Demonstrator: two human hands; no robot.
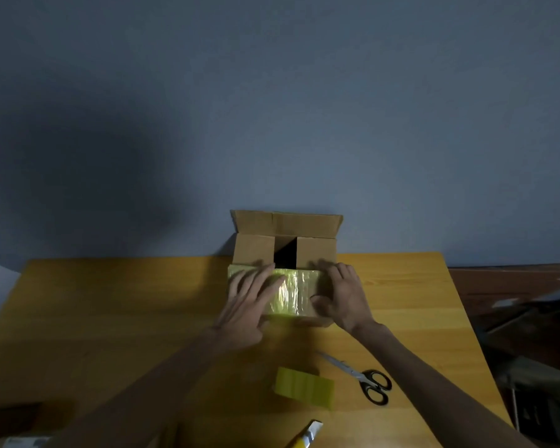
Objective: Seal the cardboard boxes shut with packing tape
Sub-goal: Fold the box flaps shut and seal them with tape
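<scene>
Head view. Cardboard box [316,250] is sitting at the far edge of the wooden worktop [110,318], backing onto the blue-grey wall [272,92]. Its far flap is standing upright. Two inner flaps are lying folded in, with a dark gap showing between them. The near flap [299,295], glossy with yellowish tape, is lying under both hands.

Left hand [248,299]: fingers [265,282] are lying straight and spread, released, pressing flat on the left part of the taped flap. It is holding nothing.

Right hand [345,295]: fingers [340,273] are curling over the right end of the flap's upper edge, and the thumb is pressing on the taped face. It is grasping the box at that corner.

Nearer the camera, the yellow packing tape [304,386] is lying on the worktop, well apart from the box, showing as a yellow block. Black-handled scissors [369,381] are lying just to its right, not touching it, blades closed and pointing towards the box. A yellow-and-white item [307,434] is poking in at the bottom edge; I cannot tell what it is.
</scene>
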